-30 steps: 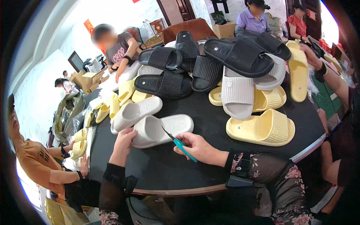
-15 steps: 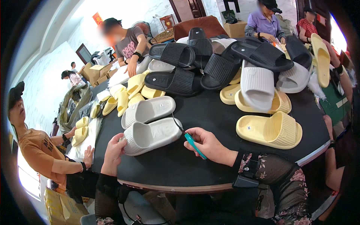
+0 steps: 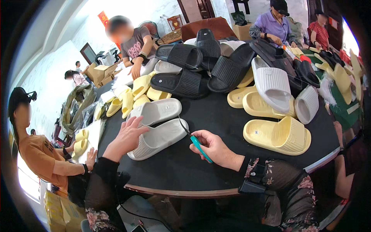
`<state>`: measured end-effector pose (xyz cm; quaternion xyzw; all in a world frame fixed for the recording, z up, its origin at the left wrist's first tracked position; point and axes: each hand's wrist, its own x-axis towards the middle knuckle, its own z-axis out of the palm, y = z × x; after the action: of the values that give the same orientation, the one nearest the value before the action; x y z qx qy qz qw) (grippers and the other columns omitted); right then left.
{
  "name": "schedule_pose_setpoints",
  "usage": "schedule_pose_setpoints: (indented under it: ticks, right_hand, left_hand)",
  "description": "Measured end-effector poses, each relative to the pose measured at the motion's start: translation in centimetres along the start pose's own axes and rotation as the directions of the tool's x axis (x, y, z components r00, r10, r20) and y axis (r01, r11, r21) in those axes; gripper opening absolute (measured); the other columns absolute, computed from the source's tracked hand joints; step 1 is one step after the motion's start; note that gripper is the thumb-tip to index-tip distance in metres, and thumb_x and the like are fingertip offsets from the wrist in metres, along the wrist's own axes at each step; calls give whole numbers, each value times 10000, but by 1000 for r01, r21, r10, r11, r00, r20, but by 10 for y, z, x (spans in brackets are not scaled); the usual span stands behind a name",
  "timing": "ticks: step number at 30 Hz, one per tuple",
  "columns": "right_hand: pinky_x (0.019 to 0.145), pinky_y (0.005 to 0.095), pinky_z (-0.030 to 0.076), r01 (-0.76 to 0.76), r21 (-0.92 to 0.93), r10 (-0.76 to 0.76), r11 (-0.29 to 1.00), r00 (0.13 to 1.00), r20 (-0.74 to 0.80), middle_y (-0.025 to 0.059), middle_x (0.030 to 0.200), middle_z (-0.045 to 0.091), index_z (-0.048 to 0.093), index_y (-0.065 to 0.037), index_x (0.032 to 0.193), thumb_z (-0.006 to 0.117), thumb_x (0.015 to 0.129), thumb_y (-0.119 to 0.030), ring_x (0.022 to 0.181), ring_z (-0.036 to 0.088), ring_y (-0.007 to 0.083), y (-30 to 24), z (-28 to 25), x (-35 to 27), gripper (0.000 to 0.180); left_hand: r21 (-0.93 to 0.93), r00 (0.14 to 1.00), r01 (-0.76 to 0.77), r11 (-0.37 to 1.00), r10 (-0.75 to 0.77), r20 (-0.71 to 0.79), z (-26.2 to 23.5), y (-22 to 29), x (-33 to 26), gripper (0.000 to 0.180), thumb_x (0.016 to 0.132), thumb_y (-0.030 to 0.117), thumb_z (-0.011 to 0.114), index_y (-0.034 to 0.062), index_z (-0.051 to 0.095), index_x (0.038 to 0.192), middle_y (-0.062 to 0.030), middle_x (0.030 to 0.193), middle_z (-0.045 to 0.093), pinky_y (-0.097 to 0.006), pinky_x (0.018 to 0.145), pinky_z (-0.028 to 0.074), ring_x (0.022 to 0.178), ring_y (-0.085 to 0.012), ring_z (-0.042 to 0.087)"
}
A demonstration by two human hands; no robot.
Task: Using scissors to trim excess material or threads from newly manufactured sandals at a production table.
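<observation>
Two light grey slide slippers lie side by side on the black tabletop in front of me, a far one (image 3: 164,109) and a near one (image 3: 168,133). My left hand (image 3: 129,137) is open, its fingers spread over the strap of the near slipper. In my right hand (image 3: 214,149) is a teal-handled tool (image 3: 201,148) with a slim dark tip; its exact kind does not show. That tip is close to the toe ends of the grey slippers. To the right lies a pale yellow slide slipper (image 3: 270,135).
A heap of black slide slippers (image 3: 228,71) with white slide slippers (image 3: 272,87) and yellow ones covers the far table. Small yellow slippers (image 3: 127,102) sit at the left. A person in orange (image 3: 46,156) stands left; others work at the far side.
My left hand has let go of the near grey slipper's edge and moved up over its strap, fingers spreading. White and black slippers on the heap's right have shifted.
</observation>
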<state>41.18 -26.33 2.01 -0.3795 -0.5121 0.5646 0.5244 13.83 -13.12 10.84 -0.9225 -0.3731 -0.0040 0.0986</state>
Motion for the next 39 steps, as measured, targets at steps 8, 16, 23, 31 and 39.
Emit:
schedule_pose_setpoints:
  ticks: [8, 16, 23, 31, 39]
  right_hand:
    - [718, 220, 496, 18, -57, -17, 998, 1000, 9, 43, 887, 633, 495, 23, 1136, 644, 865, -157, 807, 600, 71, 6, 3, 1, 358]
    - [741, 226, 498, 46, 27, -45, 999, 999, -16, 52, 918, 639, 491, 31, 1133, 644, 862, -132, 836, 604, 79, 6, 0, 4, 352]
    - [738, 227, 502, 68, 28, -68, 997, 997, -26, 59, 937, 624, 484, 35, 1145, 643, 865, -144, 853, 600, 86, 7, -1, 2, 369]
    - [585, 201, 489, 72, 6, -72, 997, 997, -19, 40, 902, 619, 486, 11, 1152, 642, 868, -162, 776, 581, 57, 5, 0, 0, 367]
    - [534, 182, 446, 126, -19, -127, 992, 991, -42, -4, 816, 576, 474, -9, 1161, 603, 884, -125, 627, 504, 18, 1, 5, -1, 327]
  left_hand:
    - [341, 870, -176, 923, -16, 492, -2, -10, 31, 306, 681, 71, 597, 171, 702, 950, -86, 1237, 511, -446, 1022, 292, 1262, -330, 366]
    - [287, 831, -27, 958, -138, 539, -34, -17, 32, 261, 682, 223, 633, 94, 706, 898, -89, 937, 649, -392, 879, 424, 1014, -271, 568]
    - [-150, 723, 345, 927, -160, 672, -69, -28, 11, 325, 747, 328, 663, 6, 644, 790, -46, 640, 599, -270, 554, 470, 582, -137, 578]
    - [-526, 686, 725, 444, -398, 610, -29, -17, -5, 271, 845, 220, 546, -12, 573, 708, -62, 565, 576, -226, 359, 350, 373, -81, 446]
    - [-670, 784, 619, 410, -274, 557, 1, 6, -17, 174, 859, 167, 563, 10, 589, 789, -10, 598, 545, -203, 427, 415, 475, -79, 540]
